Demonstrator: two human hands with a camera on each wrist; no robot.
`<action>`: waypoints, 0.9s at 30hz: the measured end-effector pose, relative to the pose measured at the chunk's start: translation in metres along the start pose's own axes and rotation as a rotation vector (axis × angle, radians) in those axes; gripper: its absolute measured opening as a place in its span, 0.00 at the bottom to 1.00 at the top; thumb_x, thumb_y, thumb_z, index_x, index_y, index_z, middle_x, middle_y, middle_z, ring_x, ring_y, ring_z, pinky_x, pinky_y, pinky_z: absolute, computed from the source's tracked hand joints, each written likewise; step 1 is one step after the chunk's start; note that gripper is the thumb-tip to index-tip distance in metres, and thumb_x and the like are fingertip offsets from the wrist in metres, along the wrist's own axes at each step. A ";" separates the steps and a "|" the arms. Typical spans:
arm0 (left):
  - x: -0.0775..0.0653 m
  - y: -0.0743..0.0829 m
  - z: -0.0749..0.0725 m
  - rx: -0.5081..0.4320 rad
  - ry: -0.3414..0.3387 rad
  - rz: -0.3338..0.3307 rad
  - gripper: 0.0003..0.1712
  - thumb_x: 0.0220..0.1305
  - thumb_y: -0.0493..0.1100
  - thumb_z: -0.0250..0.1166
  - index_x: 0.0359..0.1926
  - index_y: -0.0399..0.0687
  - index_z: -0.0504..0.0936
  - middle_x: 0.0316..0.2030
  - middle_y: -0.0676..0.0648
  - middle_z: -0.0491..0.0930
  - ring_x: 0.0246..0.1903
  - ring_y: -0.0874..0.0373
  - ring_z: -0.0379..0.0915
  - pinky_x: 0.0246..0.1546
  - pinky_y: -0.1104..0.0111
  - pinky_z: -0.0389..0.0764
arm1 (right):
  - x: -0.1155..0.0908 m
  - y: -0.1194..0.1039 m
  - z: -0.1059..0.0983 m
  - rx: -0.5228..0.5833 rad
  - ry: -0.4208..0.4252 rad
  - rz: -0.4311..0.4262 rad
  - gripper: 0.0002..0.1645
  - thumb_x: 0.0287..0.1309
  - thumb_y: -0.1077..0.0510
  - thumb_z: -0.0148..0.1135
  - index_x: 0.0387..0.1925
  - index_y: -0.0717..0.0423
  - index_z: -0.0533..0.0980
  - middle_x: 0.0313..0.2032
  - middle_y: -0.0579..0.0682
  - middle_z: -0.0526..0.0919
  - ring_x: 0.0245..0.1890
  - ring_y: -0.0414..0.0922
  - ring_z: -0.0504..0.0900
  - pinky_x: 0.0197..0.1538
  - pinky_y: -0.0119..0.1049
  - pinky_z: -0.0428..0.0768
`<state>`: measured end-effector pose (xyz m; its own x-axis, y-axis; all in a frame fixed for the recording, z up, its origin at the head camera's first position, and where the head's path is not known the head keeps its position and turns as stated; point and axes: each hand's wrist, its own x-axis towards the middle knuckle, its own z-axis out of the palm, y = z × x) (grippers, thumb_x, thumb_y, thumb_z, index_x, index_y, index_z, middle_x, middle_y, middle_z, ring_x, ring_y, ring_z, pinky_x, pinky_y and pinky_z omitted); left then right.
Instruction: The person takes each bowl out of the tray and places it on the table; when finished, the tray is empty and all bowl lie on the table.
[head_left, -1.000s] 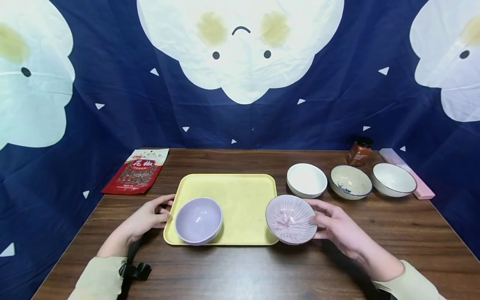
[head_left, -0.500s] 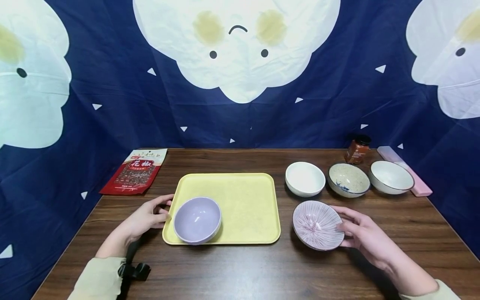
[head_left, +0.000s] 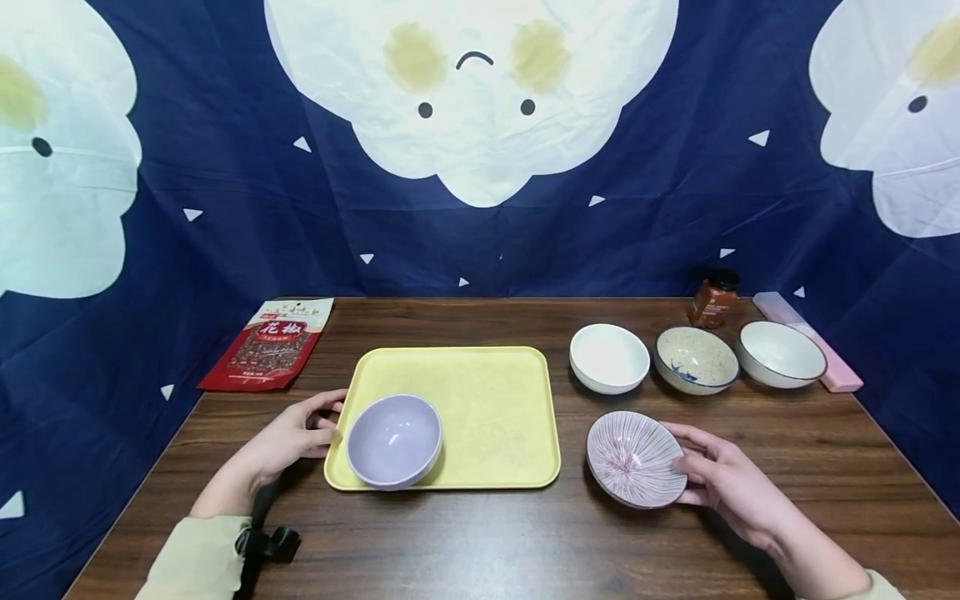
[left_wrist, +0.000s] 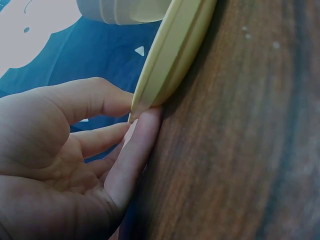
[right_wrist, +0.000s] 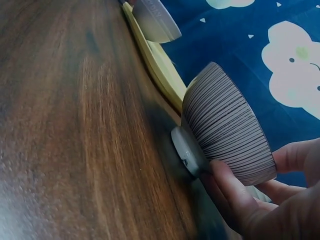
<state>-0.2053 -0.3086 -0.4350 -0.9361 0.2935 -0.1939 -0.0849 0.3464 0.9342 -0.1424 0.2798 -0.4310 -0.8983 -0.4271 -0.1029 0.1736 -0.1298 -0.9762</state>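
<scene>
In the head view, a striped bowl (head_left: 633, 458), whitish with purple-red lines, is right of the yellow tray (head_left: 498, 417). My right hand (head_left: 738, 496) grips its right side, thumb at the rim and fingers around the outside. The right wrist view has the striped bowl's foot (right_wrist: 187, 152) low over the tabletop; I cannot tell whether it touches. My left hand (head_left: 296, 433) pinches the tray's left edge, and the left wrist view shows the fingertips (left_wrist: 147, 122) against the tray rim (left_wrist: 162, 65). A lavender bowl (head_left: 393, 442) sits on the tray's left front part.
Behind the striped bowl stand a white bowl (head_left: 610, 358), a speckled bowl (head_left: 696, 360) and a dark-rimmed white bowl (head_left: 782, 354). A red-brown jar (head_left: 713, 300) and a pink box (head_left: 825, 358) are at the back right. A red spice packet (head_left: 270, 346) lies back left.
My right hand has carried the striped bowl from over the tray's right edge rightward, then slightly toward me onto or just above the table. My left hand stays on the tray.
</scene>
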 end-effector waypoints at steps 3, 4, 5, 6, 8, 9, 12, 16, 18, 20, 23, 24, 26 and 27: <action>0.000 0.000 0.000 0.000 0.000 0.000 0.42 0.62 0.27 0.60 0.76 0.28 0.55 0.60 0.30 0.63 0.44 0.52 0.71 0.41 0.58 0.86 | 0.000 0.000 0.000 0.014 -0.017 -0.003 0.28 0.73 0.71 0.44 0.63 0.40 0.73 0.54 0.49 0.83 0.48 0.49 0.85 0.48 0.45 0.85; 0.000 0.000 0.000 0.001 0.001 -0.001 0.42 0.62 0.27 0.60 0.76 0.28 0.55 0.60 0.30 0.63 0.44 0.52 0.71 0.41 0.58 0.86 | 0.000 0.000 -0.001 0.018 -0.025 -0.003 0.29 0.73 0.71 0.44 0.63 0.40 0.73 0.54 0.50 0.83 0.49 0.49 0.85 0.48 0.45 0.85; 0.000 0.000 0.000 0.003 0.000 -0.002 0.42 0.62 0.27 0.60 0.76 0.28 0.55 0.60 0.30 0.64 0.44 0.52 0.71 0.41 0.58 0.86 | 0.000 -0.001 -0.001 0.024 -0.032 0.000 0.29 0.73 0.71 0.43 0.63 0.40 0.73 0.54 0.50 0.83 0.49 0.49 0.85 0.48 0.45 0.85; 0.000 0.000 0.000 0.003 0.000 -0.002 0.42 0.62 0.27 0.60 0.76 0.28 0.55 0.60 0.30 0.64 0.44 0.52 0.71 0.41 0.58 0.86 | 0.000 -0.001 -0.001 0.028 -0.040 0.003 0.29 0.73 0.71 0.43 0.63 0.40 0.73 0.55 0.50 0.82 0.49 0.49 0.84 0.49 0.45 0.85; 0.000 0.000 0.000 0.003 -0.001 -0.001 0.42 0.62 0.27 0.60 0.76 0.28 0.55 0.59 0.30 0.64 0.44 0.53 0.71 0.41 0.58 0.86 | 0.000 -0.001 -0.002 0.033 -0.053 0.011 0.29 0.74 0.71 0.43 0.64 0.41 0.72 0.55 0.51 0.82 0.50 0.49 0.84 0.49 0.46 0.85; 0.000 0.000 0.000 0.003 -0.001 -0.001 0.42 0.62 0.27 0.60 0.76 0.28 0.55 0.59 0.30 0.64 0.44 0.53 0.71 0.41 0.58 0.86 | 0.000 -0.002 -0.002 0.033 -0.057 0.017 0.28 0.74 0.70 0.43 0.64 0.41 0.72 0.55 0.51 0.82 0.50 0.49 0.84 0.49 0.46 0.85; 0.000 -0.001 0.000 -0.002 -0.003 0.002 0.43 0.62 0.27 0.60 0.76 0.28 0.55 0.60 0.30 0.64 0.44 0.53 0.72 0.41 0.58 0.86 | 0.001 -0.003 -0.003 0.006 -0.057 0.031 0.27 0.74 0.69 0.43 0.65 0.40 0.71 0.55 0.50 0.81 0.50 0.48 0.84 0.50 0.46 0.84; 0.000 -0.001 0.000 -0.010 -0.003 0.008 0.42 0.62 0.27 0.60 0.76 0.28 0.54 0.60 0.29 0.63 0.44 0.53 0.71 0.41 0.58 0.86 | 0.002 -0.009 -0.005 -0.101 -0.015 0.005 0.25 0.76 0.66 0.44 0.64 0.40 0.71 0.54 0.48 0.82 0.50 0.44 0.83 0.50 0.43 0.84; -0.001 -0.001 0.000 -0.008 -0.001 0.008 0.42 0.62 0.27 0.60 0.75 0.27 0.55 0.60 0.29 0.63 0.43 0.53 0.71 0.41 0.58 0.86 | 0.002 -0.013 -0.005 -0.169 0.044 -0.034 0.23 0.77 0.65 0.44 0.64 0.43 0.73 0.53 0.48 0.82 0.51 0.43 0.83 0.49 0.40 0.84; 0.000 0.000 0.000 -0.003 0.002 0.008 0.42 0.62 0.27 0.60 0.75 0.27 0.55 0.60 0.29 0.64 0.43 0.53 0.71 0.41 0.58 0.86 | 0.003 -0.019 -0.006 -0.231 0.123 -0.073 0.21 0.77 0.64 0.45 0.62 0.45 0.75 0.52 0.47 0.83 0.50 0.41 0.82 0.49 0.37 0.83; 0.000 0.000 0.000 -0.001 0.002 0.005 0.42 0.62 0.27 0.60 0.75 0.27 0.55 0.60 0.29 0.64 0.43 0.53 0.71 0.41 0.58 0.86 | 0.005 -0.030 -0.003 -0.290 0.231 -0.111 0.18 0.76 0.64 0.48 0.60 0.51 0.77 0.50 0.45 0.83 0.49 0.40 0.82 0.48 0.32 0.81; 0.000 0.000 0.000 -0.002 0.002 0.004 0.42 0.62 0.27 0.60 0.75 0.27 0.55 0.60 0.30 0.64 0.43 0.53 0.71 0.41 0.58 0.86 | 0.006 -0.034 -0.002 -0.295 0.254 -0.113 0.18 0.76 0.64 0.49 0.59 0.52 0.78 0.49 0.44 0.83 0.48 0.40 0.82 0.48 0.31 0.81; 0.000 -0.001 0.000 -0.003 0.002 0.003 0.42 0.62 0.27 0.60 0.75 0.28 0.55 0.59 0.30 0.64 0.44 0.53 0.72 0.41 0.58 0.86 | 0.008 -0.042 0.002 -0.293 0.278 -0.123 0.17 0.74 0.65 0.52 0.59 0.54 0.78 0.47 0.43 0.83 0.47 0.41 0.81 0.48 0.30 0.80; 0.000 -0.001 0.000 -0.003 0.002 0.003 0.42 0.62 0.27 0.60 0.75 0.28 0.55 0.59 0.30 0.64 0.43 0.53 0.71 0.41 0.58 0.86 | 0.010 -0.046 0.005 -0.290 0.277 -0.133 0.17 0.74 0.65 0.53 0.58 0.54 0.79 0.47 0.44 0.83 0.47 0.41 0.81 0.48 0.30 0.80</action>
<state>-0.2049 -0.3088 -0.4357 -0.9368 0.2930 -0.1910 -0.0835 0.3431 0.9356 -0.1575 0.2770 -0.3865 -0.9867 -0.1615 0.0192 -0.0368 0.1067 -0.9936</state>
